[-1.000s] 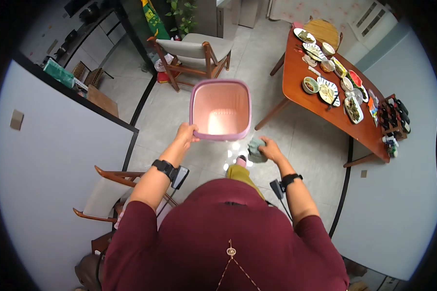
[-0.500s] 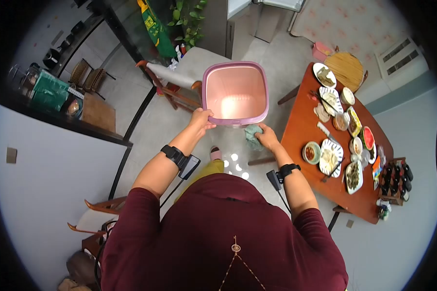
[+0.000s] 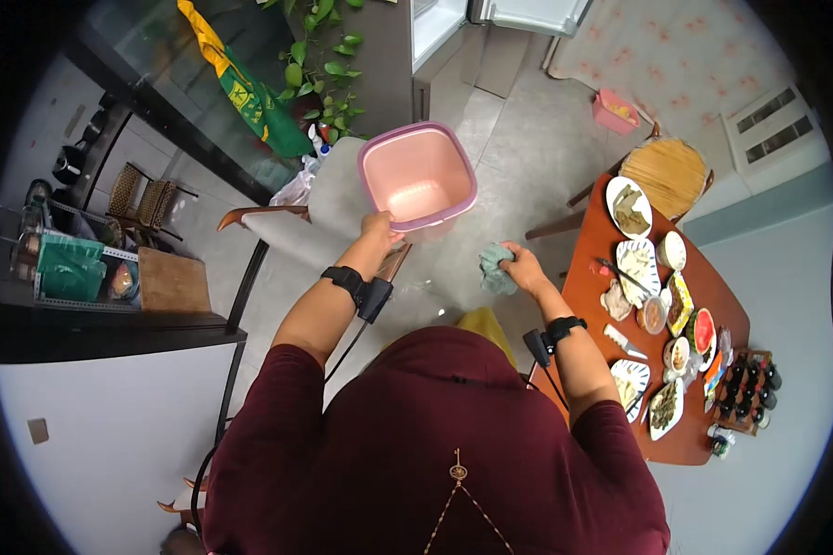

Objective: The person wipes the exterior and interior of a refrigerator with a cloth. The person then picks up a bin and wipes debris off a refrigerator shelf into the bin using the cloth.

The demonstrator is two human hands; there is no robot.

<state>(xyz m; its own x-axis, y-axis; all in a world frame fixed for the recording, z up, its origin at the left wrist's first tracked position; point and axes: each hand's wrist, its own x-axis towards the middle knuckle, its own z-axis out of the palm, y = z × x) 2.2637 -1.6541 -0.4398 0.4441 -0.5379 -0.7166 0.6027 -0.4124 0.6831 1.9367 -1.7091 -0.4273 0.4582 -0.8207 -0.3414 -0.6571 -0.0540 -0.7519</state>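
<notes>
A pink square bin (image 3: 421, 176) with a mauve rim hangs in front of me, its mouth facing up and nothing visible inside. My left hand (image 3: 380, 231) grips its near left rim corner. To the right and apart from the bin, my right hand (image 3: 525, 268) pinches a crumpled grey-green cloth (image 3: 499, 269). Part of the cloth droops below the fingers. Behind the bin's left side stands a chair (image 3: 335, 190) with a grey seat and wooden arms.
At right is a wooden table (image 3: 578, 301) with several dishes, a knife (image 3: 626, 342) and cut watermelon (image 3: 703, 326). A round-topped wooden stool (image 3: 664, 176) and small pink basket (image 3: 615, 111) stand beyond. Ahead, a fridge door (image 3: 537, 14) hangs open; a leafy plant (image 3: 329, 69) trails down.
The bin has shifted left, closer to the chair, with my left hand on it. My right hand and the cloth have come away from the bin's side. The view has moved forward.
</notes>
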